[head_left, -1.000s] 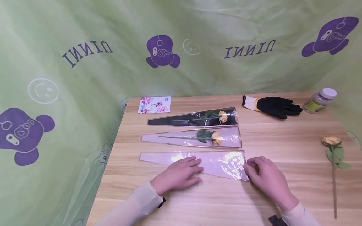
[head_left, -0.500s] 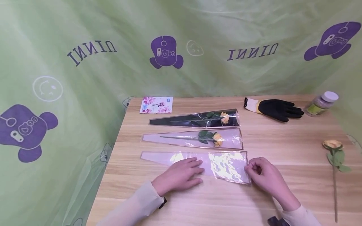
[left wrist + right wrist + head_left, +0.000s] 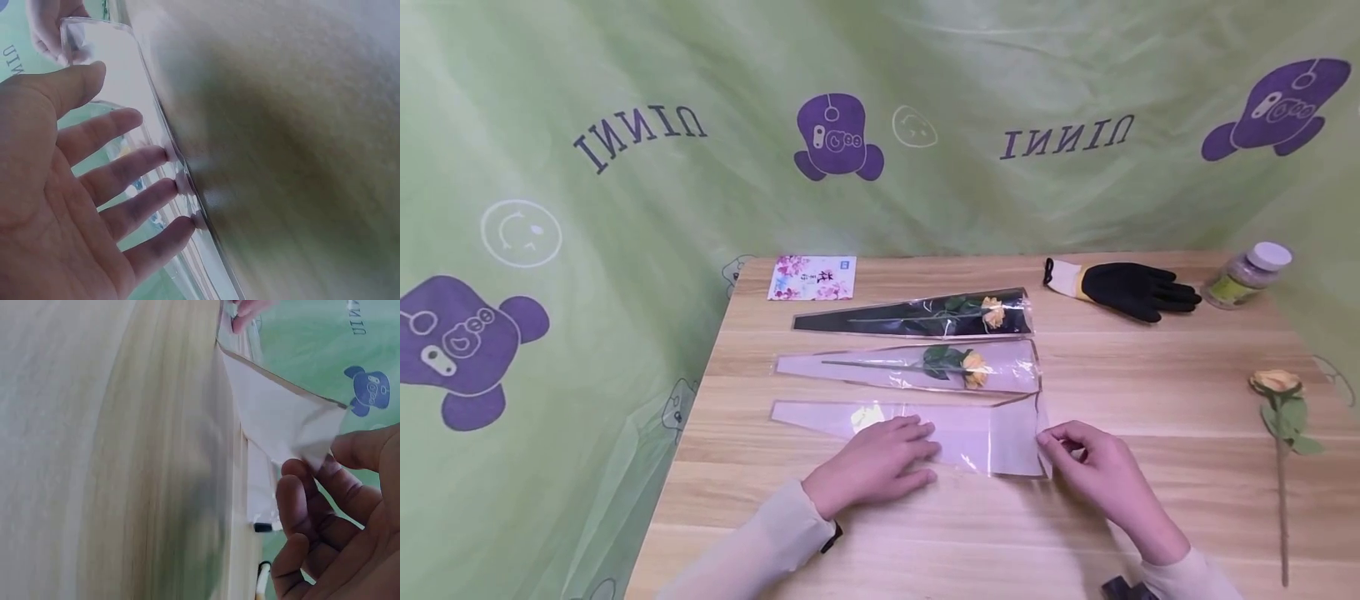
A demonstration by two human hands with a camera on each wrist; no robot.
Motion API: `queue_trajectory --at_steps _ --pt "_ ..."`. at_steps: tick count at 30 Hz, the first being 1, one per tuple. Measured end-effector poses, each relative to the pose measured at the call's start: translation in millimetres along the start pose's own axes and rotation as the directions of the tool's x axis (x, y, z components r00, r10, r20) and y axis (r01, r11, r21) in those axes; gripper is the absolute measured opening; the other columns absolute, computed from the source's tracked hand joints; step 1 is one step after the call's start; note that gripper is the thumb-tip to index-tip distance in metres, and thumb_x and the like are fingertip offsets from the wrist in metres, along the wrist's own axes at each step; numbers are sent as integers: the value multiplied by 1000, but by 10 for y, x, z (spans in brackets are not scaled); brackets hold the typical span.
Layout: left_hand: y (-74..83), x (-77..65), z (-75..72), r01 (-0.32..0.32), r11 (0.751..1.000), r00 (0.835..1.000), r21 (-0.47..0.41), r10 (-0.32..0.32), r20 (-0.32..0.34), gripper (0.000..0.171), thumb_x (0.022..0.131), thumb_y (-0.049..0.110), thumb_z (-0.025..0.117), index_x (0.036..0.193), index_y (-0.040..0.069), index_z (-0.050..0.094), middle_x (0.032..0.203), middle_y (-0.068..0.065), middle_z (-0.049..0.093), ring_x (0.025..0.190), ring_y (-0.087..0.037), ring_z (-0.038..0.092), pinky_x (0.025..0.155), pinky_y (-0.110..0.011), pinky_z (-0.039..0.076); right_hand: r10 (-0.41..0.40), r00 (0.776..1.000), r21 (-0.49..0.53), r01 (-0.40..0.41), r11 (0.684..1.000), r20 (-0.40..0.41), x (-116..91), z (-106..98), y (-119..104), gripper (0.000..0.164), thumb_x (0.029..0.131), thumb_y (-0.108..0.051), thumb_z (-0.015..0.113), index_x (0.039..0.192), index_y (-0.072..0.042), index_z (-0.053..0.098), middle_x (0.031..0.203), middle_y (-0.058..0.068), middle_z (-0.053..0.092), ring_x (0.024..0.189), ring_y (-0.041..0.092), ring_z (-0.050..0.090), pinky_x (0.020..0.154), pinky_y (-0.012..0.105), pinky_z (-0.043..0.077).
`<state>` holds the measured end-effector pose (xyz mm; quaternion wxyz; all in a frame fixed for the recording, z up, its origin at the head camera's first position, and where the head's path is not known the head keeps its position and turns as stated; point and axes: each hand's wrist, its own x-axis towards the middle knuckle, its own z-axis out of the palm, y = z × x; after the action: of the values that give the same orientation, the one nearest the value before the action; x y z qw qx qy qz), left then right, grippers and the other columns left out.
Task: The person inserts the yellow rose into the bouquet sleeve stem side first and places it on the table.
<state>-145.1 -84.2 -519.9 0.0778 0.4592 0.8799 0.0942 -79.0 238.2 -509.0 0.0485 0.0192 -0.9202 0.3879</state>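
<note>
A pale pink, clear-fronted flower sleeve (image 3: 1015,437) with a brown edge lies nearest the person in the head view. My left hand (image 3: 876,467) rests on its middle, fingers outstretched; the left wrist view shows these fingertips (image 3: 172,150) on the film. At the wide mouth, my right hand (image 3: 1097,471) pinches the edge between thumb and fingers. In the right wrist view that end of the sleeve (image 3: 269,406) is lifted and spread. Behind it lie another pink sleeve (image 3: 880,379) and a black sleeve (image 3: 827,321), each holding a yellow rose.
On the right lies a loose yellow rose (image 3: 1277,383) with a long stem. A black work glove (image 3: 1127,287) and a white-capped jar (image 3: 1240,279) are at the back right. A floral printed packet (image 3: 812,277) sits at the back left, before a green curtain (image 3: 700,192).
The right hand has shifted slightly left, and the sleeve's wide end now stands parted, its glare mostly gone. The left hand stays on the sleeve.
</note>
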Motion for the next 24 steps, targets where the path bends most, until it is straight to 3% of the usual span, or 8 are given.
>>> queue_trajectory --at_steps 3,6,8,10,12,14,18,24 --pt "43 90 3 32 999 996 -40 -36 -84 40 103 45 56 130 19 70 137 0 62 129 -20 54 109 -36 47 -91 995 -20 90 996 -49 0 56 -21 4 92 -20 78 91 -19 75 76 -15 64 67 6 58 56 23 51" --pt "132 285 5 64 943 978 -325 -124 -166 29 102 38 62 116 16 75 115 6 70 108 -9 63 94 -26 55 -174 982 -76 168 983 -79 17 104 -50 9 88 -18 82 88 -22 74 76 -19 62 69 4 57 57 24 52" --pt "217 457 1 82 802 964 -592 -215 -158 24 101 34 66 108 14 76 102 8 72 93 -5 66 83 -22 58 -200 976 -104 191 976 -84 28 127 -79 10 87 -18 83 87 -22 74 76 -20 60 69 4 57 57 26 53" --pt "300 631 7 85 575 949 -814 -296 -110 20 98 28 71 103 10 76 92 5 73 81 -9 69 74 -24 62 -217 973 -129 205 970 -80 39 151 -111 12 86 -17 84 86 -22 73 77 -19 60 69 4 57 57 26 53" --pt "367 768 23 102 382 935 -919 -351 -43 20 96 27 73 100 7 74 86 0 73 73 -15 71 68 -30 65 -228 971 -141 217 966 -71 43 179 -143 13 85 -16 84 86 -22 73 79 -18 60 69 5 57 57 26 53" --pt "414 857 39 120 231 924 -966 -381 24 19 95 22 75 99 4 73 83 -7 73 68 -23 72 64 -36 66 -245 968 -153 234 960 -61 42 211 -174 13 85 -17 84 85 -23 72 81 -18 61 69 5 58 57 25 53" --pt "443 915 68 123 80 914 -989 -398 81 15 95 11 73 99 -4 72 79 -11 73 67 -20 72 66 -35 66 -279 959 -172 267 948 -46 52 258 -207 12 86 -20 83 85 -25 72 84 -18 62 70 4 59 57 25 54" --pt "421 900 92 112 -29 904 -993 -413 114 13 94 2 71 102 -8 71 78 -16 73 63 -15 70 67 -32 65 -298 953 -174 285 943 -54 61 243 -222 13 85 -19 83 85 -25 71 82 -18 61 68 4 58 56 24 52"
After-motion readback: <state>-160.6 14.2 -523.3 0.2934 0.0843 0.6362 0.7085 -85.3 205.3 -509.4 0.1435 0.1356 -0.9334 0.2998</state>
